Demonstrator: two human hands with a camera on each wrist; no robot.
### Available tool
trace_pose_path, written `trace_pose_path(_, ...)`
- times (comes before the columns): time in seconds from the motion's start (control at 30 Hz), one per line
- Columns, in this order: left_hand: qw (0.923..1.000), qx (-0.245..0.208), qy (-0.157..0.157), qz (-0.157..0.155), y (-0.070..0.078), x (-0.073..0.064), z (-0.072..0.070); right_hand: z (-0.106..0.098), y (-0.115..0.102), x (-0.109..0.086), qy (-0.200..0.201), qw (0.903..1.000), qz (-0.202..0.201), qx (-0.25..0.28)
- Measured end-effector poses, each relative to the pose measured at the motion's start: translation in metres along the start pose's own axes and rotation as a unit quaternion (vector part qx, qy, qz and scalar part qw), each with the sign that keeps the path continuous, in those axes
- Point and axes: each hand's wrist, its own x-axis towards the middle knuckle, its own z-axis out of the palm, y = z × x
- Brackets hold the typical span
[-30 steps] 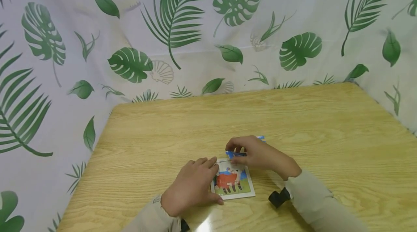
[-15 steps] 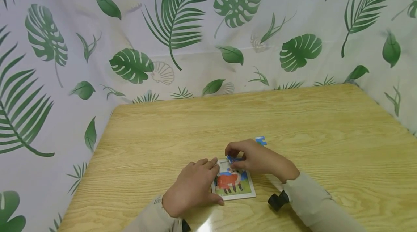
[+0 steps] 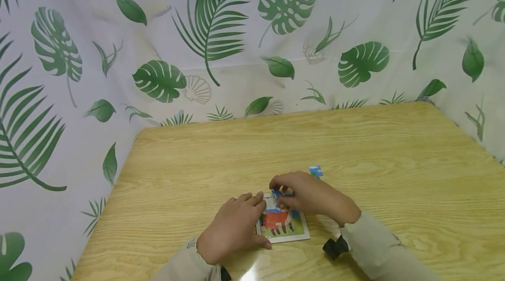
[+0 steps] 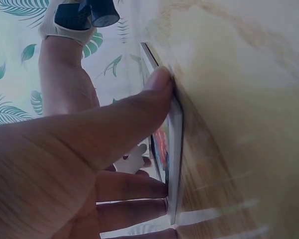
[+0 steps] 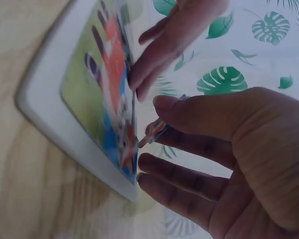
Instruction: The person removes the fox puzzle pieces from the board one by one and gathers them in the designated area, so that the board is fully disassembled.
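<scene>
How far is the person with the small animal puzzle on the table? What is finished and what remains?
Mostly done: the puzzle tray shows the orange animal and the green ground filled in. In hand: the right hand pinches a blue piece at the tray's far edge, while the left hand holds the tray steady on the table. Left: seating that piece, and one more blue piece lies loose beyond the right hand.

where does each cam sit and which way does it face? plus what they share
Head: on the head, facing forward and down at the wooden table; both hands and sleeves show, right hand pinching a blue puzzle piece.
Left wrist: low by the left hand, along the table; its fingers rest on the puzzle tray.
Right wrist: behind the right palm, facing the tray; both hands' fingers show.
Shared: all three see the tray; head and right wrist see the pinched piece.
</scene>
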Motion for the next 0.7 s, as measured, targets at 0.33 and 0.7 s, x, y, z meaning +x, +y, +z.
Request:
trace_pose_path(0.33,0.9999,0.001,-0.008,-0.007,0.001,0.0,0.0,-0.025,0.018,-0.01,0.041,0.9979,0.05,0.009)
trace_pose_path(0.7,0.9997,-0.004,0.021,-0.007,-0.005,-0.006,-0.005,-0.052,0.047,-0.027,0.078,0.9923,0.095,0.011)
